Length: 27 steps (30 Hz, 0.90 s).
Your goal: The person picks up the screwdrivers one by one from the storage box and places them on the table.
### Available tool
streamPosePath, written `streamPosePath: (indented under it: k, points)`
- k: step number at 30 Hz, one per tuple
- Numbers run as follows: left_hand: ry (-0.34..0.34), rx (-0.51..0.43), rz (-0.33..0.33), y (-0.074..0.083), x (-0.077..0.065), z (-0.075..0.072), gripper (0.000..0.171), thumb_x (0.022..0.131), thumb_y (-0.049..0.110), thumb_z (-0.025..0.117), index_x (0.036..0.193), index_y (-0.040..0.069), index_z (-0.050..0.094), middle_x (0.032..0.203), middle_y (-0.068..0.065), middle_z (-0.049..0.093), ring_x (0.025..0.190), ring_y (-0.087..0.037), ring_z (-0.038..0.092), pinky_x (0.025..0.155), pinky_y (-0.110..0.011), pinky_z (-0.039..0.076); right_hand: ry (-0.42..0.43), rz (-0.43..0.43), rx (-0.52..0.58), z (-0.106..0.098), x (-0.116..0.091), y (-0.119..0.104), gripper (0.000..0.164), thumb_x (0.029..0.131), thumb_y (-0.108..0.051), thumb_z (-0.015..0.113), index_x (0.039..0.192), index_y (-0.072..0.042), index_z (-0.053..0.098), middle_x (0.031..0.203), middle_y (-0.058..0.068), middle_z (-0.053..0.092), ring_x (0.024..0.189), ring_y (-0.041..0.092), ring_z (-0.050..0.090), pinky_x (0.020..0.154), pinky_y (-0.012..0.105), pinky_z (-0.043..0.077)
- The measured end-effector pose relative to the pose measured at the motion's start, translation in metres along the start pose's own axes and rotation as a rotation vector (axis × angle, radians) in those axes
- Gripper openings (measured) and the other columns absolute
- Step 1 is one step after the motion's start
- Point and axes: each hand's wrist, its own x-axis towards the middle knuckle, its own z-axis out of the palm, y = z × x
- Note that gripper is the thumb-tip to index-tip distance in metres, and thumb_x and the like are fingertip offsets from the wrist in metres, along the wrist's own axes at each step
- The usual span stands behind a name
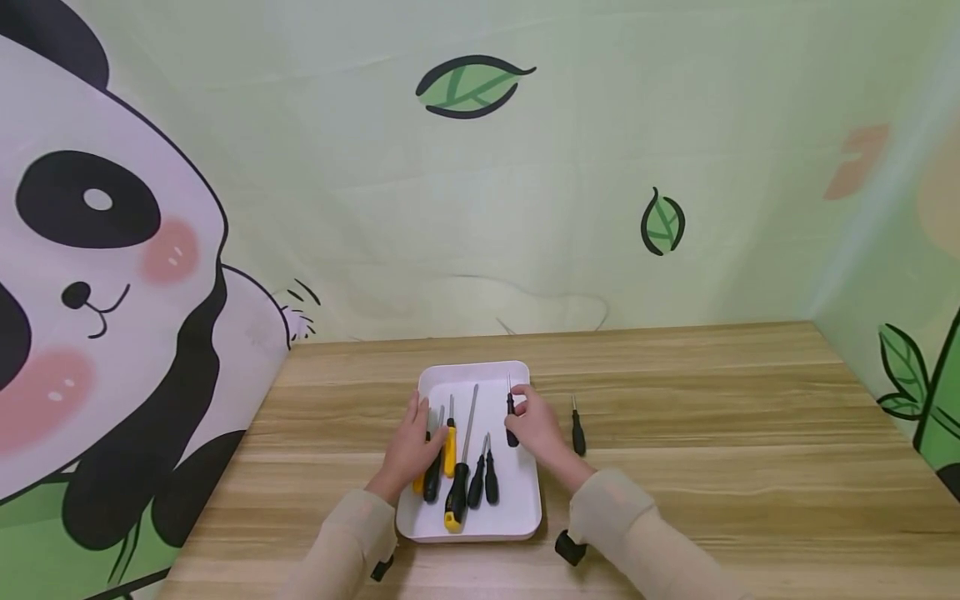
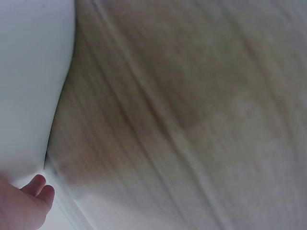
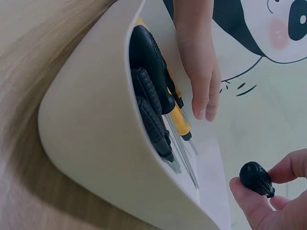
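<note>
A white tray [image 1: 517, 521] holds several screwdrivers. Over its right side, my right hand [image 1: 538, 427] pinches a small black screwdriver [image 1: 512, 421], tip pointing away from me; the right wrist view shows its handle end [image 3: 254, 178] between thumb and fingers. My left hand [image 1: 412, 442] rests at the tray's left edge with fingers extended, partly covering the tools there. Beside it lie a yellow-handled screwdriver [image 1: 450, 458] and a black-handled one [image 1: 432, 479]. A large black-and-yellow screwdriver [image 1: 457, 492] lies mid-tray, next to two small black screwdrivers [image 1: 491, 479].
One more small black screwdriver [image 1: 577, 433] lies on the wooden table [image 1: 720, 450], right of the tray and close to my right forearm. A wall with a printed panda [image 1: 97, 208] and leaves stands behind the table. Black wrist devices sit under both sleeves.
</note>
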Motion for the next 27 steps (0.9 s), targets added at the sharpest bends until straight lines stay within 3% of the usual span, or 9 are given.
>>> streamPosePath:
  k: [13,27]
  points:
    - [-0.001,-0.004,-0.014,0.000,0.001,0.002,0.069,0.088,0.039,0.047,0.141,0.006,0.018,0.150,-0.009,0.003,0.133,-0.032,0.023,0.104,-0.047,0.026,-0.010,-0.032,-0.025,-0.020,0.001,0.000,0.042,0.071,0.004,0.054,0.113,0.001,0.053,0.076,0.007,0.050,0.068,0.015,0.048,0.055,0.020,0.041]
    - [-0.009,-0.019,-0.009,-0.002,0.002,0.002,0.070,0.088,0.040,0.045,0.142,0.006,0.014,0.150,-0.009,0.000,0.133,-0.031,0.022,0.106,-0.046,0.024,-0.022,-0.032,0.085,-0.042,0.004,0.009,0.050,0.065,0.012,0.049,0.115,0.005,0.052,0.071,0.005,0.046,0.062,0.013,0.046,0.052,0.019,0.041]
